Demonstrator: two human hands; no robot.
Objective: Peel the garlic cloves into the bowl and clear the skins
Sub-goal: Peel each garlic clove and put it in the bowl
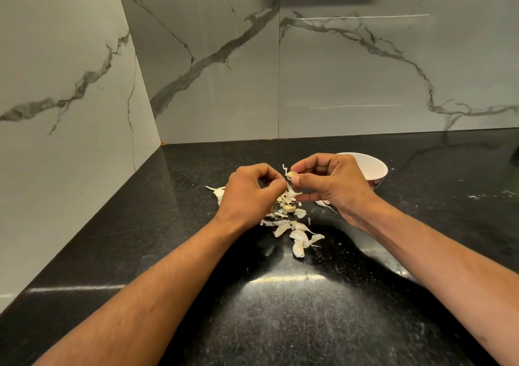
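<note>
Pinching a garlic clove (292, 174) in the right hand (331, 181), the left hand (250, 194) pinches its loose skin (289, 190). The bowl (368, 167) sits at two o'clock; a hard tug could flick the clove onto the counter (280, 309) among the unpeeled cloves (295, 233) at six o'clock.

Two bare hands, the left hand (250, 190) and the right hand (331, 181), share one pale garlic clove (292, 174). One white round bowl (373, 167) stands far right. About five unpeeled whitish cloves (298, 235) lie near; the papery skin scraps (300, 212) are too tangled to count.
</note>
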